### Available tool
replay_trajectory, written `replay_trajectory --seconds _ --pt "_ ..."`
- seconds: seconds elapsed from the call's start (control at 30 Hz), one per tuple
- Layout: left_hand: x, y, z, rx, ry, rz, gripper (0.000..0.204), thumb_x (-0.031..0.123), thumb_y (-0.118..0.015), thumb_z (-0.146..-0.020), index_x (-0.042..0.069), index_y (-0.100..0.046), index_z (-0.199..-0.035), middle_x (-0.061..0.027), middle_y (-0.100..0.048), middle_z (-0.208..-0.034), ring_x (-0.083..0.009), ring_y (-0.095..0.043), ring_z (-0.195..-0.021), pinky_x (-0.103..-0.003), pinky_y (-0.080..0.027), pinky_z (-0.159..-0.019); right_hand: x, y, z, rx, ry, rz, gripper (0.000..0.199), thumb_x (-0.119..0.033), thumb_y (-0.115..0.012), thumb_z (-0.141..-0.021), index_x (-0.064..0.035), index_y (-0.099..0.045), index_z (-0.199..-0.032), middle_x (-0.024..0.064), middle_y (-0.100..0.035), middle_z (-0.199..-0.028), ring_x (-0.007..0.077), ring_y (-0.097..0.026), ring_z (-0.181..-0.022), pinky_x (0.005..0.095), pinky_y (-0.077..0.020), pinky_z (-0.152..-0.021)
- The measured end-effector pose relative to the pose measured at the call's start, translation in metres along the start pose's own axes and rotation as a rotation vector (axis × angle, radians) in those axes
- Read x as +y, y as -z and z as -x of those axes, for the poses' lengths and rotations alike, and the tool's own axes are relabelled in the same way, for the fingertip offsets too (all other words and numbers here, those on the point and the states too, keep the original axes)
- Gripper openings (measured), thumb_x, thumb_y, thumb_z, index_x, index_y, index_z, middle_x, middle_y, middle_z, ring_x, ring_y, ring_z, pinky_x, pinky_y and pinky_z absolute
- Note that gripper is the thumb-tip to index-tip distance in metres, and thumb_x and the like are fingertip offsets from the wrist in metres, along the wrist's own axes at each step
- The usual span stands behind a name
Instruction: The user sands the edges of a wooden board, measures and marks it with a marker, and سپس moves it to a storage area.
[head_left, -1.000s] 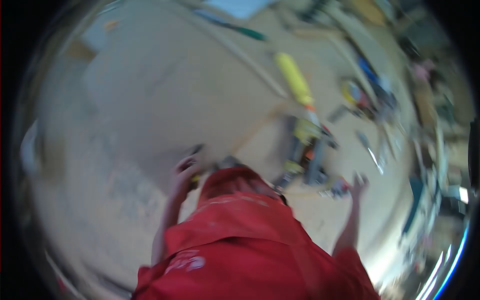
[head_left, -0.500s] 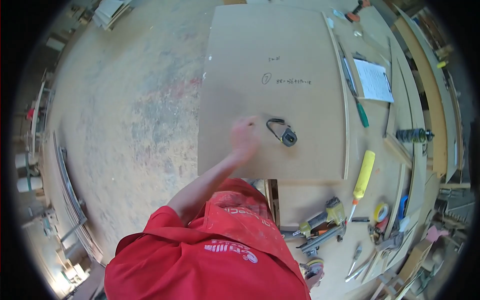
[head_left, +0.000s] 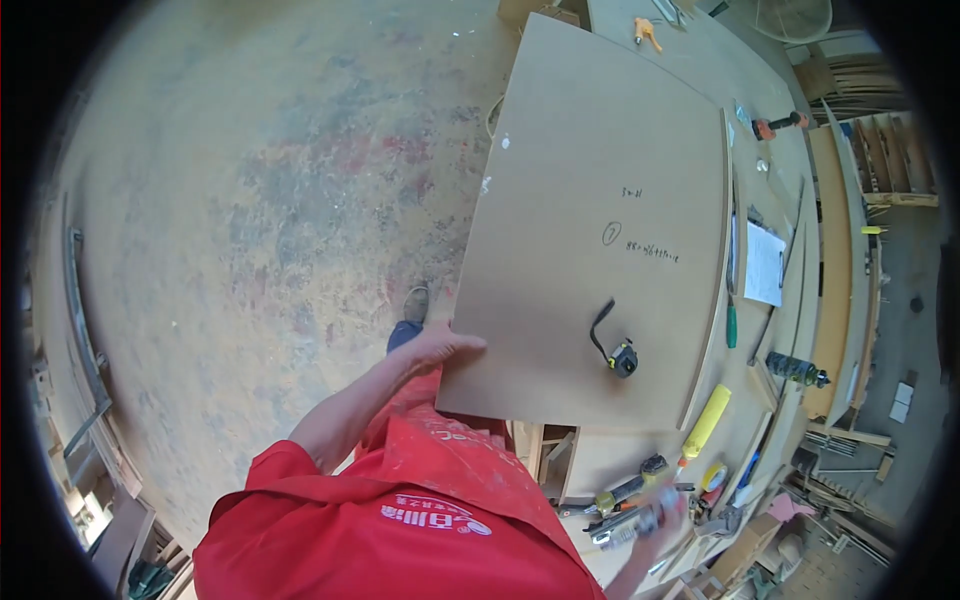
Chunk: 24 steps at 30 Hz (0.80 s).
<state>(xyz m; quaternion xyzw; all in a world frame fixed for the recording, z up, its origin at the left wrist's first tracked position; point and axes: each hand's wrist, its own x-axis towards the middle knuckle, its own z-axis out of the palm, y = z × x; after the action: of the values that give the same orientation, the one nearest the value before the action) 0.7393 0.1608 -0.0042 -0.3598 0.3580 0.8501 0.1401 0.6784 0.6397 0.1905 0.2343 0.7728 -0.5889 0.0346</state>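
A large flat brown board (head_left: 590, 130) with handwriting on its top lies in front of me. At its near left edge my left hand (head_left: 440, 347) is closed on the board, thumb over the top; the other fingers are mostly hidden. A black and yellow tape measure (head_left: 623, 358) with a dark strap rests on the board's near part. My right hand (head_left: 668, 515), smeared by motion, is at the lower right among the tools; its fingers cannot be made out. Just beyond it lies a green-yellow pneumatic nail gun (head_left: 630, 486).
Right of the board are a yellow bottle (head_left: 707, 425), a green-handled tool (head_left: 731, 325), a clipboard with paper (head_left: 765, 264), a dark bottle (head_left: 795, 369) and a yellow tape roll (head_left: 713, 477). An orange power tool (head_left: 778, 126) lies farther off. Stained floor (head_left: 330, 200) stretches left.
My left hand has moved from above the board to its near left edge. My right hand has come into view at the lower right. The whole view has shifted; the tape measure stays on the board.
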Motion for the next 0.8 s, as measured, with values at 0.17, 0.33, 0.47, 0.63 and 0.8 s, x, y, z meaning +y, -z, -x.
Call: replay_trajectory --seconds 0.17,0.33,0.47,0.63,0.8 --pt "-0.02 0.004 -0.002 -0.113 0.069 0.002 0.043 0.006 -0.077 -0.069 0.002 -0.065 -0.11 -0.0067 -0.069 -0.099 -0.0181 -0.066 -0.089 -0.034 -0.053 -0.083 -0.051 -0.285 -0.006 -0.59 0.712 0.749 0.064 -0.019 -0.083 -0.072 -0.0029 -0.052 -0.124 0.0109 -0.056 -0.112 0.0235 -0.058 -0.103 0.0363 -0.0481 -0.088" --pt "-0.024 -0.001 -0.002 -0.1 0.144 0.084 0.038 0.005 -0.077 -0.067 0.003 -0.069 -0.104 -0.0071 -0.07 -0.095 -0.0194 -0.067 -0.083 -0.035 -0.053 -0.079 -0.061 -0.453 0.009 -0.862 0.923 0.827 0.062 -0.016 -0.082 -0.069 -0.0036 -0.051 -0.121 0.0171 -0.056 -0.11 0.035 -0.059 -0.1 0.0403 -0.0505 -0.082" --pt "-0.03 -0.011 0.003 0.047 0.108 -0.066 0.036 0.008 -0.077 -0.066 0.001 -0.07 -0.101 -0.01 -0.072 -0.092 -0.0211 -0.068 -0.081 -0.034 -0.054 -0.076 -0.049 -0.479 0.019 -0.805 0.981 0.904 0.057 -0.015 -0.08 -0.07 -0.0043 -0.051 -0.118 0.0177 -0.055 -0.109 0.0375 -0.06 -0.096 0.0433 -0.0521 -0.075" --pt "-0.026 -0.015 0.004 0.116 0.117 -0.1 0.042 0.013 -0.076 -0.064 -0.002 -0.069 -0.102 -0.0155 -0.072 -0.091 -0.0242 -0.07 -0.082 -0.035 -0.054 -0.074 -0.071 -0.543 -0.029 -0.703 1.123 0.94 0.051 -0.022 -0.077 -0.075 -0.0049 -0.052 -0.116 0.0182 -0.057 -0.104 0.038 -0.06 -0.091 0.0444 -0.0511 -0.076" --pt "-0.031 -0.018 0.002 0.116 0.113 -0.169 0.042 0.017 -0.075 -0.063 -0.002 -0.069 -0.101 -0.0167 -0.072 -0.088 -0.0262 -0.07 -0.081 -0.036 -0.055 -0.074 -0.125 -0.653 -0.116 -0.612 1.213 0.898 0.049 -0.028 -0.077 -0.074 -0.004 -0.057 -0.112 0.0194 -0.059 -0.096 0.0377 -0.06 -0.092 0.0439 -0.0497 -0.081"
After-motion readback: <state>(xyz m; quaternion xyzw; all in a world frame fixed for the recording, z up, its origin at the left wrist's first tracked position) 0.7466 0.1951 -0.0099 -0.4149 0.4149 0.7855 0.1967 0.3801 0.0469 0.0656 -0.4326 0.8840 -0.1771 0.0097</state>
